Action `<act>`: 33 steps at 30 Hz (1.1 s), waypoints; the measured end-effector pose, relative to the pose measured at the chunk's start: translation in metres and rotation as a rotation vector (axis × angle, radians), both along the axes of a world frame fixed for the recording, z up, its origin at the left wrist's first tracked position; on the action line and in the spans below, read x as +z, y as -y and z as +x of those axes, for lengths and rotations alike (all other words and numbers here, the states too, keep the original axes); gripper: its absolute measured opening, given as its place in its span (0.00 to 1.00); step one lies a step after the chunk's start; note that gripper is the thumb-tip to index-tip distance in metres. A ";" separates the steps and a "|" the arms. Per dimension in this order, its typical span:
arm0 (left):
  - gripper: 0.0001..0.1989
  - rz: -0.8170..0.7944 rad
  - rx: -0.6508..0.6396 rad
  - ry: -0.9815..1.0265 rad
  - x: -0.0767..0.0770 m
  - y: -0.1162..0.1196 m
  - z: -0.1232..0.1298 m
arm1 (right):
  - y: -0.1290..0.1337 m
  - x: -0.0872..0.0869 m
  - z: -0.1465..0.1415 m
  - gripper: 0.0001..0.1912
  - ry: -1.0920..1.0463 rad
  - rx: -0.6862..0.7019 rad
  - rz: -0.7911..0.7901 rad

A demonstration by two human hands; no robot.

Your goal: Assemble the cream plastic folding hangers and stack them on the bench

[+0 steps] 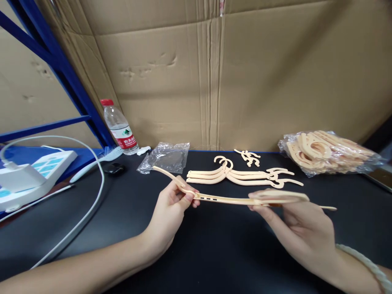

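Between my two hands, above the black table, a beige plastic folding hanger (226, 200) is stretched out and seen nearly edge-on. My left hand (171, 210) pinches it near its left joint, where a thin curved piece sticks out up and to the left. At the other end my right hand (306, 232) is closed on the hanger, partly behind its right-hand piece. Just beyond lie several matching hangers (208, 176) side by side, their hooks toward the back. A small cluster of beige hook-like pieces (249, 157) is behind them.
A plastic bag of beige hanger parts (327, 151) lies at the back right. At the back left are a crumpled clear bag (171, 155) and a red-capped water bottle (121, 128). A white power strip (45, 171) with a looping cable (99, 192) occupies the left. Cardboard (159, 81) walls the back.
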State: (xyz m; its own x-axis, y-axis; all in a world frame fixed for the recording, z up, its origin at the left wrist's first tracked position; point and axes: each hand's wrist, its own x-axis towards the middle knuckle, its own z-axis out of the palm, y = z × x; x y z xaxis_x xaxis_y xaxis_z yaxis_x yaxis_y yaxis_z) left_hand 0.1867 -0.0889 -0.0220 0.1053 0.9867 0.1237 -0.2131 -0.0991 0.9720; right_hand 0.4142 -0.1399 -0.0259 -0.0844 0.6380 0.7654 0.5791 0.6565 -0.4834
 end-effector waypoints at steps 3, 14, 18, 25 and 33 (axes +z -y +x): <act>0.10 -0.014 0.014 0.008 -0.002 0.000 0.000 | 0.002 -0.001 -0.001 0.14 0.055 0.030 0.041; 0.10 -0.227 -0.059 0.134 -0.001 0.001 0.001 | -0.027 0.006 0.006 0.08 -0.342 0.040 -0.419; 0.09 -0.329 -0.047 0.083 0.000 0.005 0.002 | -0.035 0.007 0.011 0.16 -0.481 0.039 -0.412; 0.15 -0.430 -0.107 -0.037 -0.001 0.023 0.003 | -0.050 0.007 0.027 0.33 -0.535 0.029 -0.379; 0.07 0.679 -0.399 -0.865 0.003 0.041 -0.001 | -0.050 -0.007 0.021 0.32 -0.237 0.122 -0.538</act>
State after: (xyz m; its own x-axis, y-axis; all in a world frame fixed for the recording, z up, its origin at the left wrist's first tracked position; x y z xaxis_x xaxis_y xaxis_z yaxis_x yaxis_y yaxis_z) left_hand 0.1854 -0.1296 -0.0193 0.6999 0.6234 0.3485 0.3601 -0.7294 0.5816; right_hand 0.4356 -0.0897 -0.0332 -0.0477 0.9377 0.3442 0.3506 0.3384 -0.8732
